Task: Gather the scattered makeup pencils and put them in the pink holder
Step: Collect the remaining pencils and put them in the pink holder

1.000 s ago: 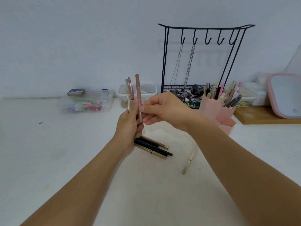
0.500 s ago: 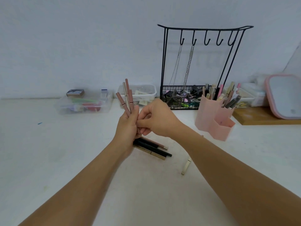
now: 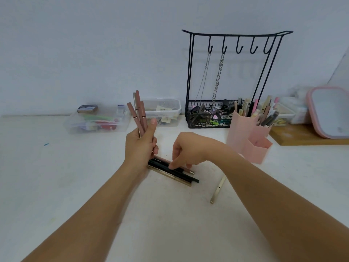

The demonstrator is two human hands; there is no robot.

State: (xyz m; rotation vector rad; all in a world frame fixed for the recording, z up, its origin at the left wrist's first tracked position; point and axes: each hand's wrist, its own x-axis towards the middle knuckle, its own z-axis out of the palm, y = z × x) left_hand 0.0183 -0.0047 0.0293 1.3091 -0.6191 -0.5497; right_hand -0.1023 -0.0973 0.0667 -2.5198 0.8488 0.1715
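Note:
My left hand (image 3: 140, 146) grips a bunch of pink and silver makeup pencils (image 3: 138, 112), held upright above the table. My right hand (image 3: 187, 150) is lowered onto a small pile of black, gold and pink pencils (image 3: 170, 170) lying on the white table, its fingertips touching them. One gold pencil (image 3: 218, 190) lies alone to the right of the pile, partly behind my right forearm. The pink holder (image 3: 251, 140) stands at the right, with several pencils and brushes sticking out of it.
A black wire jewellery stand (image 3: 234, 76) with hanging chains stands behind the holder. Two clear plastic boxes (image 3: 98, 121) sit at the back left and centre. A pink-framed mirror (image 3: 330, 112) leans on a wooden board (image 3: 306, 138) at the far right.
My right hand left the bunch in my left hand and dropped down to the pile of pencils on the table. The left hand kept its pencils upright.

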